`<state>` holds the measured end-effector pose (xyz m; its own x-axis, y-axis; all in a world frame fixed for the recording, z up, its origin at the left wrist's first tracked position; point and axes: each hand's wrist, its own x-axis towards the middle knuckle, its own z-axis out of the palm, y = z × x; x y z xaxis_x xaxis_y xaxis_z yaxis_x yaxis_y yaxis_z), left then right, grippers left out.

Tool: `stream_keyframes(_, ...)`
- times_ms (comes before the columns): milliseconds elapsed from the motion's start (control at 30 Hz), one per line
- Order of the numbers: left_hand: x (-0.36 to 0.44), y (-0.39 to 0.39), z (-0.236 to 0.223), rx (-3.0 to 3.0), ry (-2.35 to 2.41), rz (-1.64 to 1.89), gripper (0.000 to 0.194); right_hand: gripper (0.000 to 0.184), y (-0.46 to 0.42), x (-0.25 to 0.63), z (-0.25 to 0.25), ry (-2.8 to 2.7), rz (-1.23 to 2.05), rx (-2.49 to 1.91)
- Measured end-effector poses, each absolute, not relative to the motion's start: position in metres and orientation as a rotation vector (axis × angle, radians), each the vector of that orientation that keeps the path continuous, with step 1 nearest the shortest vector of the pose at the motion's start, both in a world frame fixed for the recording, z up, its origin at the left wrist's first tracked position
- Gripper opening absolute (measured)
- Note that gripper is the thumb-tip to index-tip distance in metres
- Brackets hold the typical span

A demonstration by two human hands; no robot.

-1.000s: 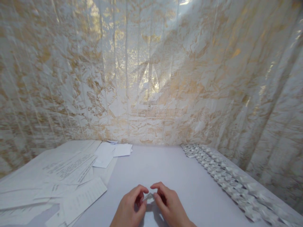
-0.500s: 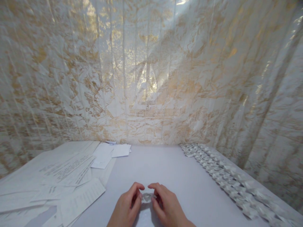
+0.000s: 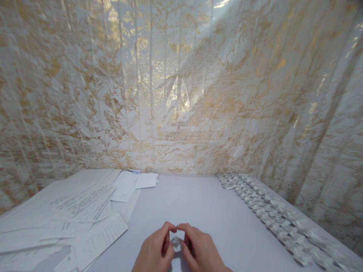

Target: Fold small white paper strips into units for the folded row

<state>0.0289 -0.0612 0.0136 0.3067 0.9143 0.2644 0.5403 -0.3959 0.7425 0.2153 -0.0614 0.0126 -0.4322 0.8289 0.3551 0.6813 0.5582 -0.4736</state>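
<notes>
A small folded paper piece (image 3: 176, 244), white and grey, is pinched between my two hands low in the middle of the view. My left hand (image 3: 155, 247) grips its left side with the thumb, and the index finger arches above it. On the other side, my right hand (image 3: 200, 247) holds the right edge the same way. Both index fingertips meet just over the piece. The remaining fingers are curled and partly hidden behind the thumbs.
Printed paper sheets and strips (image 3: 96, 241) overlap on the left of the white table (image 3: 181, 200). Blank white paper pieces (image 3: 146, 180) lie at the back left. Rows of folded paper pieces (image 3: 272, 223) line the right side. A gold-patterned curtain (image 3: 181, 94) hangs behind.
My index fingertips have come together from apart. The folded paper piece looks narrower and more upright between my thumbs, and sits slightly lower in view.
</notes>
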Motion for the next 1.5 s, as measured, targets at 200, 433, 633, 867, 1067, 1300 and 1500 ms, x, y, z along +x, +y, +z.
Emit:
stream_keyframes(200, 0.035, -0.061, 0.007, 2.009, 1.293, 0.965, 0.026, 0.053, -0.062, 0.213, 0.01, -2.233, 0.357, -1.245)
stream_keyframes(433, 0.039, -0.06, 0.001, 1.972, 1.205, 1.017, 0.026, 0.055, -0.061, 0.211, 0.007, -2.233, 0.384, -1.248)
stream_keyframes(633, 0.038, -0.056, 0.003, 1.899, 1.166, 0.959, 0.029, 0.051, -0.059, 0.21, 0.004, -2.211, 0.521, -1.259)
stream_keyframes(867, 0.035, -0.054, 0.007, 1.89, 1.189, 0.942, 0.03, 0.046, -0.056, 0.214, 0.002, -2.278, 0.266, -1.232)
stream_keyframes(1067, 0.037, -0.052, 0.005, 1.906, 1.227, 0.94, 0.03, 0.029, -0.049, 0.214, -0.008, -2.267, -0.248, -1.071)
stream_keyframes(1300, 0.039, -0.051, 0.0, 1.88, 1.131, 0.98, 0.02, 0.017, -0.038, 0.229, 0.016, -2.364, -0.3, -1.305)
stream_keyframes(1500, 0.036, -0.053, 0.001, 1.889, 1.162, 0.95, 0.019, 0.015, 0.026, 0.339, 0.078, -2.314, -0.455, -1.685)
